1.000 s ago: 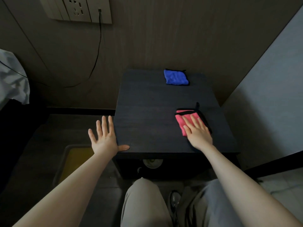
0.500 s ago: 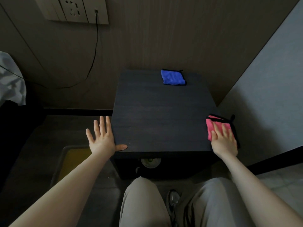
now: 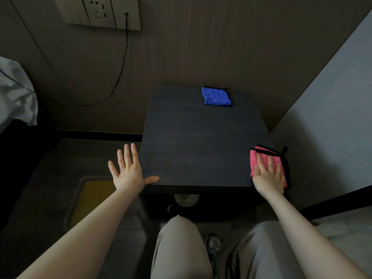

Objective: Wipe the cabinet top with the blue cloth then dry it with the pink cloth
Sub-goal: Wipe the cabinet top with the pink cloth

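The dark cabinet top (image 3: 197, 146) fills the middle of the head view. A folded blue cloth (image 3: 216, 96) lies at its far edge, right of centre. The pink cloth (image 3: 261, 158), edged in black, sits at the cabinet's front right corner and partly overhangs the right side. My right hand (image 3: 268, 176) presses flat on the pink cloth with straight fingers. My left hand (image 3: 128, 172) is spread open beside the cabinet's left front corner, its thumb resting on the top's front edge.
A wall with a socket panel (image 3: 104, 12) and a hanging black cable (image 3: 120, 71) stands behind the cabinet. A light wall (image 3: 326, 125) closes in the right side. A yellow-bottomed bin (image 3: 92, 200) sits on the floor at the left. My knees are below.
My right hand slid the pink cloth from the middle right of the top to the front right corner, then held about still. The left hand stayed at the left corner.
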